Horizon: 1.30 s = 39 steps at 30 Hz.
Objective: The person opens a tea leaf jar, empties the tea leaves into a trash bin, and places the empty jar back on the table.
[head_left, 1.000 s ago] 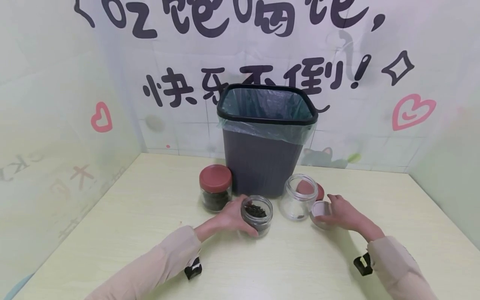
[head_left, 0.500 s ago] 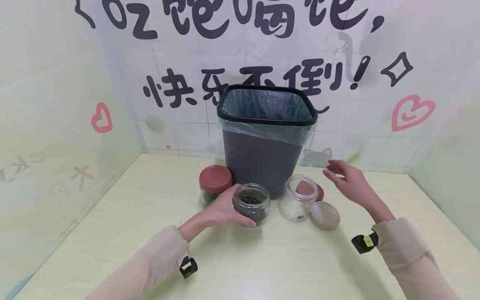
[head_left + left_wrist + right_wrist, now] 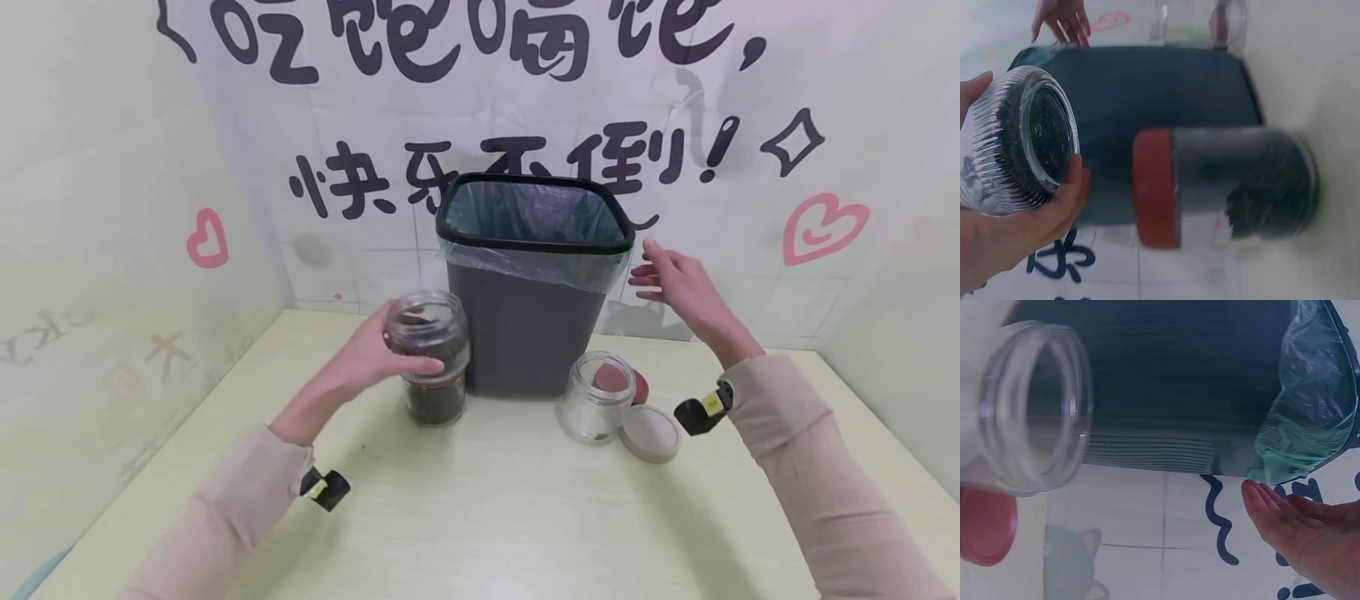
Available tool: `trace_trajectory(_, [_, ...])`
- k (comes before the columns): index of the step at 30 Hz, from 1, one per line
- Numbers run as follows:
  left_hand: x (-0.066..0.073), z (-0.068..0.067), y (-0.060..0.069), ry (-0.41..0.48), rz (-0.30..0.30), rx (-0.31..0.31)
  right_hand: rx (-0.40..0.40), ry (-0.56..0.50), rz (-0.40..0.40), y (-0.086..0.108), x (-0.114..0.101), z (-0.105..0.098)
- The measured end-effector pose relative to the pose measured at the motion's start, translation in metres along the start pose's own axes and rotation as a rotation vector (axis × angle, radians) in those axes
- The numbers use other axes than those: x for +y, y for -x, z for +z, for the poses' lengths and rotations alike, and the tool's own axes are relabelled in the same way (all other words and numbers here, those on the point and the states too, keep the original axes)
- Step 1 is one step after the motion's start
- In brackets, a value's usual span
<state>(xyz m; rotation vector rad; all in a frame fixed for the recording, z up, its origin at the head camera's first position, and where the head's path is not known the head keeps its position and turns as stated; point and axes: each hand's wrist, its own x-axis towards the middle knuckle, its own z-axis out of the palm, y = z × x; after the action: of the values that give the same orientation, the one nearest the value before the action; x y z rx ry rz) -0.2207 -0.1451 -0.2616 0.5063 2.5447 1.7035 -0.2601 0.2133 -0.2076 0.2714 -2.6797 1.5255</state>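
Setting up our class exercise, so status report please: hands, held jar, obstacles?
Left hand holding open jar aloft. Right hand holding nothing, near bin. Red-lidded jar close by, possibly in the way.

Place: walled-in booth; wider building unclear.
Far wall (image 3: 375, 271): printed lettering (image 3: 513, 143), pink heart (image 3: 825, 229).
Bench (image 3: 510, 517): pale, between left wall (image 3: 112, 208) and right wall (image 3: 900, 375).
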Motion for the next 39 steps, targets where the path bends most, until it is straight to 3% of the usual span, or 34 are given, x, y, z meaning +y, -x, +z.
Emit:
trace_trajectory(4, [0.007, -0.022, -0.006, -0.057, -0.071, 0.089, -0.021, 0.003, 0.052, -0.010, -0.015, -0.002])
trace_trajectory(10, [0.024, -0.047, -0.017, -0.168, -0.107, 0.208, -0.044, 0.057, 0.058, -0.021, -0.028, 0.001])
trace_trajectory(16, [0.042, -0.061, -0.035, -0.264, -0.070, 0.316, -0.038, 0.151, 0.072, -0.028, -0.038, 0.004])
trace_trajectory(22, [0.060, -0.063, -0.054, -0.417, -0.028, 0.408, -0.034, 0.244, 0.083, -0.036, -0.048, 0.004])
trace_trajectory(30, [0.091, -0.059, -0.079, -0.525, 0.068, 0.438, -0.021, 0.453, 0.036, -0.043, -0.062, 0.001])
trace_trajectory(39, [0.120, -0.048, -0.102, -0.649, 0.196, 0.373, -0.051, 0.535, 0.053, -0.053, -0.074, 0.005])
